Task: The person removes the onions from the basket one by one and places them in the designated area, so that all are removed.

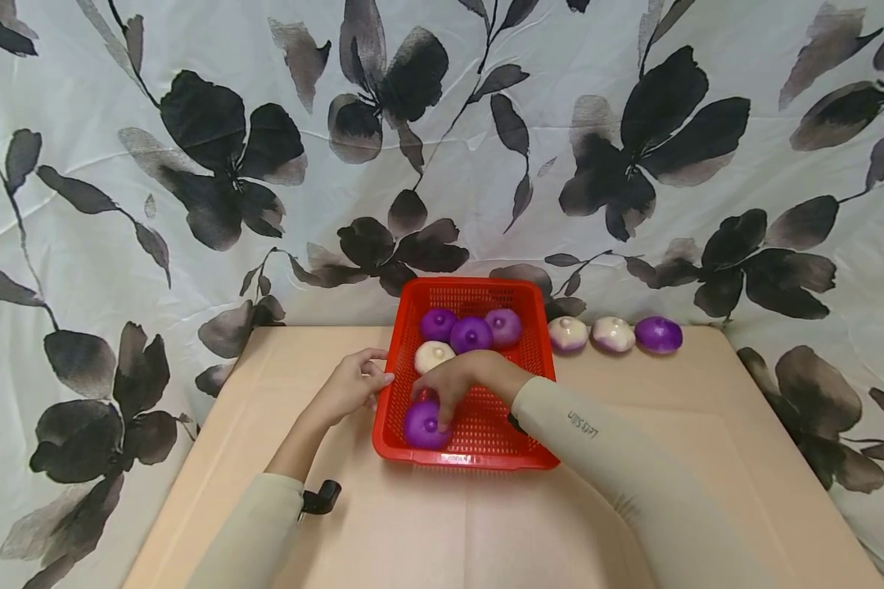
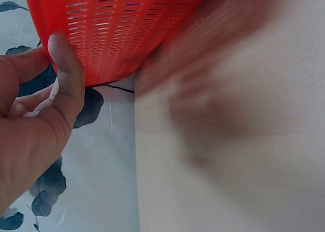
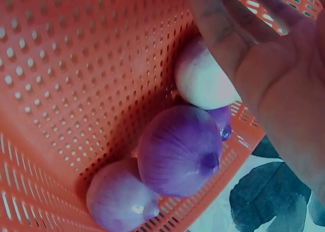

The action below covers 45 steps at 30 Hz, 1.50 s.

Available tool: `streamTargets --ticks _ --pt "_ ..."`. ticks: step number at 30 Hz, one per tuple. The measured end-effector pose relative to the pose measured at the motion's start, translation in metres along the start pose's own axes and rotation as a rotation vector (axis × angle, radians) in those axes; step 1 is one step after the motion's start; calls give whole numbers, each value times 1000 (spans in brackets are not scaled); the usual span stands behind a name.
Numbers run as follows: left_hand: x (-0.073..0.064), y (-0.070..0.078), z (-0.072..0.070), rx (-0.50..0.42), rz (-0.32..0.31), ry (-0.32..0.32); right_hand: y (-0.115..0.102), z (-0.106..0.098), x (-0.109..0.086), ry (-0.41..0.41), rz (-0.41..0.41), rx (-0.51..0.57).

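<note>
A red perforated plastic basket (image 1: pixel 497 425) stands on the table with onions in it. My left hand (image 1: pixel 348 386) grips the basket's left rim, the thumb (image 2: pixel 68 72) lying against its outer wall in the left wrist view. Inside the basket, my right hand (image 1: pixel 453 383) reaches down over a purple onion (image 1: pixel 421 427) near the front left corner and grips it, fingers curled over its top. Behind that hand are a white onion (image 1: pixel 432 357) and three purple onions (image 1: pixel 471 334). In the right wrist view a purple onion (image 3: pixel 177 151) and the whitish onion (image 3: pixel 203 77) lie beside the hand.
To the basket's right, along the table's back edge, sit two white-and-purple onions (image 1: pixel 613 334) and one purple onion (image 1: pixel 659 334) in a row. A floral cloth (image 1: pixel 501 204) hangs behind the pale wooden table (image 1: pixel 442 532). A black wrist device (image 1: pixel 321 497) is on my left sleeve.
</note>
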<state>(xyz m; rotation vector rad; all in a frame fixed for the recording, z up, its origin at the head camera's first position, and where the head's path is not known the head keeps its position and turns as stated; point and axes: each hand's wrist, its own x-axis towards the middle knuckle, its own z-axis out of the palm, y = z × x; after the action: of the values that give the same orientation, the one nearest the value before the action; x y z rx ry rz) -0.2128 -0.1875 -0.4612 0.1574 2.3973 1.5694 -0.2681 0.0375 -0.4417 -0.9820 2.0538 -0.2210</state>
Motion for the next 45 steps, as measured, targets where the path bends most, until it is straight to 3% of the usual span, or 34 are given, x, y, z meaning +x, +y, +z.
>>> streamTargets --ticks 10,18,33,39,42,45 --pt "0 -1 -1 8 4 5 1 3 5 -27 -40 13" --pt "1 0 2 -1 -1 0 0 1 -8 6 -12 -2" --pt "0 0 2 24 -7 12 -1 -17 -71 146 71 5" --pt "-1 0 3 5 -3 14 -1 -23 -99 251 29 -51" --pt "0 -1 3 0 -7 14 2 -23 -114 304 12 -18" --pt "0 -1 2 12 -9 14 7 -23 -130 358 -14 94"
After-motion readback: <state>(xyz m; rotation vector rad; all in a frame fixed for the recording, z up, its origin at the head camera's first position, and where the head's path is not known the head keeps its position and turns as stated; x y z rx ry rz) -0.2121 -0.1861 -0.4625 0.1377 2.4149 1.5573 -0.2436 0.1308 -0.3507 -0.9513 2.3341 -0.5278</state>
